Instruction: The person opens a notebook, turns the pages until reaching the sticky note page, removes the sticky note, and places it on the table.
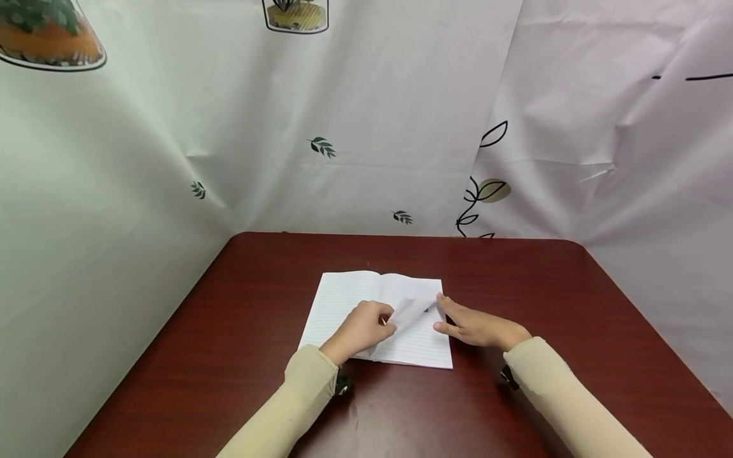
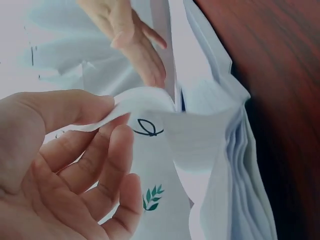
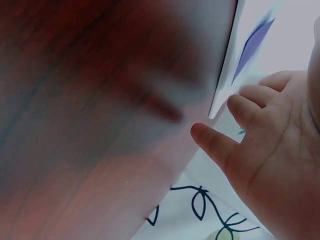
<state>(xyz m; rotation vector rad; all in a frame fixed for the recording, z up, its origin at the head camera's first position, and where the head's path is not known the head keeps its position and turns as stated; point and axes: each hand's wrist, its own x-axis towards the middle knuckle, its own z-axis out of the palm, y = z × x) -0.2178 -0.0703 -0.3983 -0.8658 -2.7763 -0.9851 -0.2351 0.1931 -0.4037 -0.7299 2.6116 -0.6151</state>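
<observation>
An open notebook with lined white pages lies on the table. My left hand is over its middle and pinches the edge of a lifted page between thumb and index finger. In the left wrist view the page curves up from the left thumb, and the other left fingers are loosely bent beneath it. At the notebook's right edge, my right hand has its fingers extended and spread, with fingertips by the page's far corner. The right wrist view shows its palm beside the notebook's edge; whether it touches the paper I cannot tell.
The dark red-brown table has rounded far corners and surrounds the notebook on every side. Behind it and along both sides hangs a white curtain printed with leaves and plant pots. A dark patch shows by the pages in the right wrist view.
</observation>
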